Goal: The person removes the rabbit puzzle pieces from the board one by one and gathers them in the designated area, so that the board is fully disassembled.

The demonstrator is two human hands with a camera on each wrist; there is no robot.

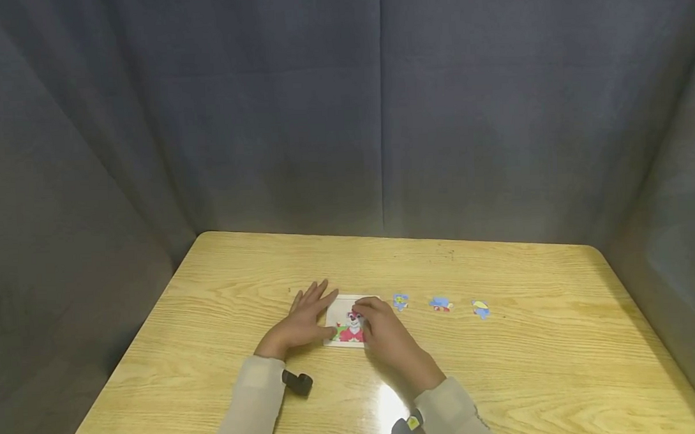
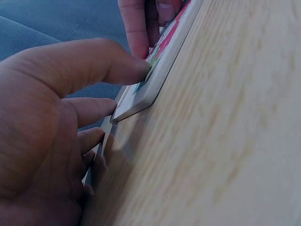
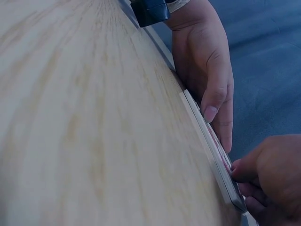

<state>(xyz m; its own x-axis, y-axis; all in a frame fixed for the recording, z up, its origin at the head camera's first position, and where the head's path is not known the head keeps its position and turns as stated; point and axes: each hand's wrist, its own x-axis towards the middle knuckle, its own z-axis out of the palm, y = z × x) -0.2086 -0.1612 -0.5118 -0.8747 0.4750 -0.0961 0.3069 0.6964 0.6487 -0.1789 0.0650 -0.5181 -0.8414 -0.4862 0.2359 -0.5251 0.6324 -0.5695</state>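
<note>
A small white-framed puzzle board (image 1: 345,345) lies flat on the table, with a pink-and-white cartoon animal (image 1: 352,328) in its lower part and paler ground above. My left hand (image 1: 301,322) steadies the board's left side, its fingers stretched out and the thumb (image 2: 134,70) resting on the near left corner. Over the right half is my right hand (image 1: 388,334), fingers bent and fingertips together at the animal's head. It appears to pinch a puzzle piece there, mostly covered by the fingers. In the right wrist view, the right thumb (image 3: 242,172) touches the board's surface.
Three loose blue puzzle pieces lie in a row right of the board: one with yellow (image 1: 400,301), one with red (image 1: 440,304), one with a yellow top (image 1: 480,309). The wood-grain table (image 1: 537,376) ends at grey curtains (image 1: 299,148) behind and on both sides.
</note>
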